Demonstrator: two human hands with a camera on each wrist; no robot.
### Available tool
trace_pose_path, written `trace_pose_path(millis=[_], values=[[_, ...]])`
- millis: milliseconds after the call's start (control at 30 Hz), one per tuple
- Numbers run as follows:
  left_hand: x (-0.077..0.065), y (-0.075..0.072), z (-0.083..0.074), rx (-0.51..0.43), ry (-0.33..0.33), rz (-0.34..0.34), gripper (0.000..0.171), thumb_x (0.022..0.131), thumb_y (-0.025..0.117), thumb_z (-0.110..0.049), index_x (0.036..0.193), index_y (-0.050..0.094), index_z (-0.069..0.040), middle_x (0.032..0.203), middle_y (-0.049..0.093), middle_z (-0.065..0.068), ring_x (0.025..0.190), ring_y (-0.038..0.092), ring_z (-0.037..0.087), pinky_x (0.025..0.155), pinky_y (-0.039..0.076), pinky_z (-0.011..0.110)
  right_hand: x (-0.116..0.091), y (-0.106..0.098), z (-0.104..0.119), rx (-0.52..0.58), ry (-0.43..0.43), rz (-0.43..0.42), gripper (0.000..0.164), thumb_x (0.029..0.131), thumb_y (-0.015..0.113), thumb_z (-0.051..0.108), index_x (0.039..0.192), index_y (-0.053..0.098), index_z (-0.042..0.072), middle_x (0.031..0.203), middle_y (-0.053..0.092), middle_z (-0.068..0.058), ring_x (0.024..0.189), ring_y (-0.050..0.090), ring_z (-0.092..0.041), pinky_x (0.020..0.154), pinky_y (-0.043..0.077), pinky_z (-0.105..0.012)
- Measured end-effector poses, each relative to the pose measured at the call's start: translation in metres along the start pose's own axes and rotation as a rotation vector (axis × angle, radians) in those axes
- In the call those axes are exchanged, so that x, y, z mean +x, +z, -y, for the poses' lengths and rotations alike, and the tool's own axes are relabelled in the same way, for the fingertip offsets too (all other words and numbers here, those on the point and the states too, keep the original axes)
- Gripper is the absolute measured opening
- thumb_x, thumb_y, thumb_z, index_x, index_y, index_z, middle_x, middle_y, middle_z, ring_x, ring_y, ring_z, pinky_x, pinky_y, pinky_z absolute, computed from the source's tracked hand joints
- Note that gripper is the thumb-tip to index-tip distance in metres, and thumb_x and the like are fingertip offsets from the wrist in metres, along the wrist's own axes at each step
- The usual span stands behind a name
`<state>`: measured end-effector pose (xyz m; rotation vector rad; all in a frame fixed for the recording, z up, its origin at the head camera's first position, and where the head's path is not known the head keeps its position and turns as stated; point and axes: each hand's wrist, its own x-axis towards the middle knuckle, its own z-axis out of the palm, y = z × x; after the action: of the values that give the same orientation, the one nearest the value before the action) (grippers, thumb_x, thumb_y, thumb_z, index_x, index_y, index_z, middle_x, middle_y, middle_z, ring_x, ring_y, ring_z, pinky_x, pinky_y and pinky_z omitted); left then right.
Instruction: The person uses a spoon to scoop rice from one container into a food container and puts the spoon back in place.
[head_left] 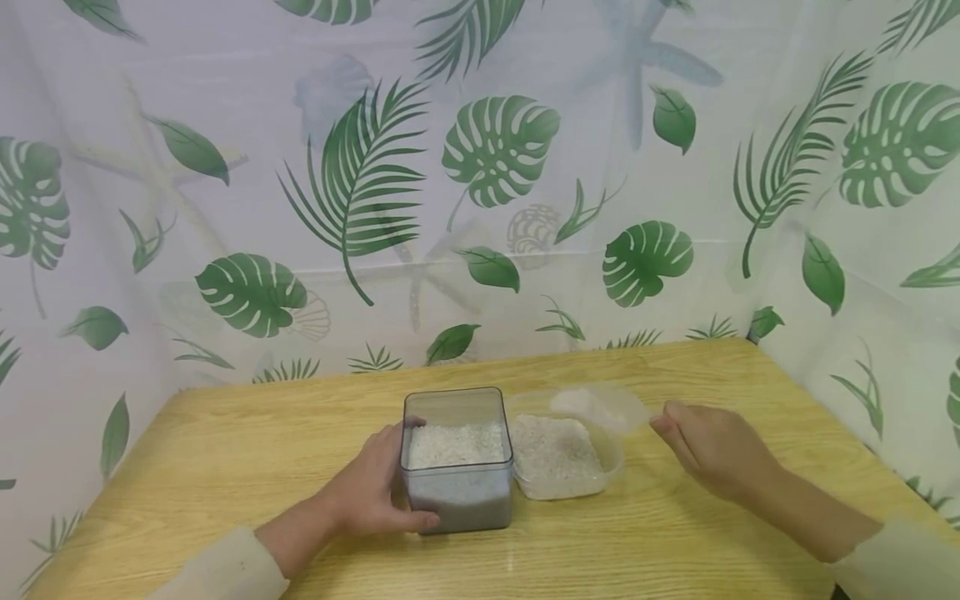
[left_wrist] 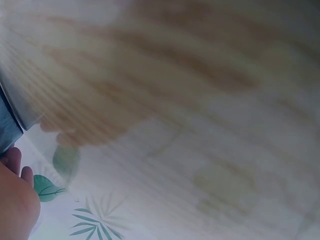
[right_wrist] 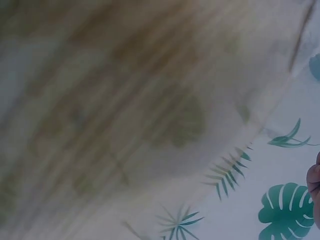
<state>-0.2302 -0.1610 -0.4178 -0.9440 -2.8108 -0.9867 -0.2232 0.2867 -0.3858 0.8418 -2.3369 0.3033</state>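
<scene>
A square, smoky clear box (head_left: 472, 500) holds white rice (head_left: 457, 446) and stands on the table. My left hand (head_left: 367, 492) grips its left side, thumb along the front and fingers round the back. Right beside it sits a low clear tub (head_left: 558, 490), also with rice in it. Above the tub's back right part, a clear plastic scoop (head_left: 630, 408) carries a white heap that looks like rice. My right hand (head_left: 712, 446) holds the scoop's right end with curled fingers. In the left wrist view, part of the left hand (left_wrist: 17, 200) shows beside the box (left_wrist: 7, 125).
The light wood table (head_left: 300, 433) runs back to a white curtain (head_left: 525, 317) printed with green leaves, which also hangs at both sides. A blurred pale surface fills most of both wrist views. At the right wrist view's edge, a bit of the right hand (right_wrist: 314, 185) shows.
</scene>
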Motion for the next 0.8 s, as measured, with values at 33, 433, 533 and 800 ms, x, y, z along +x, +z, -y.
trace_pose_path(millis=[33,433,533,800], values=[[0.000,0.000,0.000,-0.002,-0.003,0.001,0.110,0.067,0.080,-0.064,0.151,0.030,-0.013,0.140,0.048,-0.003,0.129,0.043,0.019,0.111,0.033,0.055,-0.002,0.002,-0.001,-0.004,-0.005,-0.004,0.036,0.108,0.042,0.030,0.074,0.036,0.019,0.062,0.019,0.017,0.057,0.013,0.004,0.047,0.018,-0.015],[0.000,-0.001,0.002,-0.001,-0.001,-0.001,0.110,0.068,0.080,-0.065,0.151,0.030,-0.013,0.141,0.048,-0.003,0.131,0.043,0.019,0.112,0.032,0.056,-0.007,0.014,-0.008,-0.039,-0.073,-0.078,0.046,0.109,0.027,0.045,0.072,0.037,0.018,0.061,0.018,0.016,0.056,0.012,0.004,0.046,0.016,-0.014],[0.000,-0.002,0.001,-0.004,-0.001,0.001,0.110,0.068,0.080,-0.064,0.151,0.030,-0.013,0.141,0.048,-0.003,0.131,0.043,0.020,0.112,0.032,0.056,-0.007,0.015,-0.008,-0.058,-0.072,-0.085,0.048,0.108,0.025,0.047,0.072,0.036,0.018,0.061,0.018,0.016,0.056,0.012,0.004,0.046,0.016,-0.015],[0.000,-0.001,0.000,0.004,-0.019,0.014,0.111,0.067,0.079,-0.066,0.152,0.030,-0.013,0.143,0.047,-0.002,0.133,0.041,0.021,0.112,0.033,0.055,-0.010,0.017,-0.008,-0.120,-0.100,-0.136,0.051,0.108,0.022,0.048,0.072,0.038,0.016,0.060,0.021,0.015,0.055,0.016,0.003,0.043,0.018,-0.015]])
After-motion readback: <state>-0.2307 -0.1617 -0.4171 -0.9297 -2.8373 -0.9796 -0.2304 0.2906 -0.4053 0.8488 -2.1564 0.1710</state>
